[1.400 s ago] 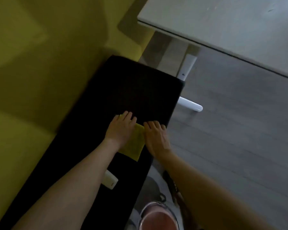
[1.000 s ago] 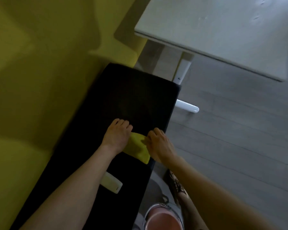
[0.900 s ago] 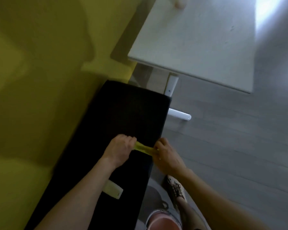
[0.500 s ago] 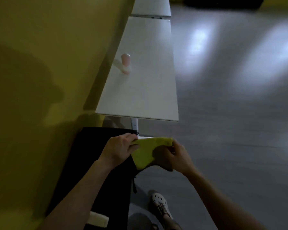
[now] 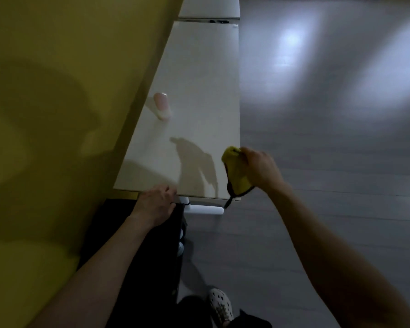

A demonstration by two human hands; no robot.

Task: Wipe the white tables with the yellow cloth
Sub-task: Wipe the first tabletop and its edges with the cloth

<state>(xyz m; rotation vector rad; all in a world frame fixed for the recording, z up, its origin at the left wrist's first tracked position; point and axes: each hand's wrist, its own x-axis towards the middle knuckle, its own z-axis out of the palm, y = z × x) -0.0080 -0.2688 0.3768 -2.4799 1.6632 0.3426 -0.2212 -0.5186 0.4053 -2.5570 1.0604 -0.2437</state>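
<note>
Cloth, yellow and bunched (image 5: 237,176), hung from the right hand (image 5: 258,169), whose fingers were curled tightly round its upper part. The loose end drooped over the near right corner of the white desk (image 5: 199,67), and a dark cord trailed past the edge. A shadow cast on the top suggested the cloth was held just clear of it, though contact could not be ruled out. The desk's long axis ran straight away from the person along the yellow wall (image 5: 57,91), so nearly all of the surface to wipe lay forward and left of that hand, the better placed of the two. The left hand (image 5: 155,204) sat at the desk's near edge above a black seat (image 5: 152,256), fingers curled under; whether it gripped anything could not be told. A pinkish object (image 5: 162,105) stood on the wall side, probably in the way. A second desk (image 5: 208,7) butted on beyond.
</note>
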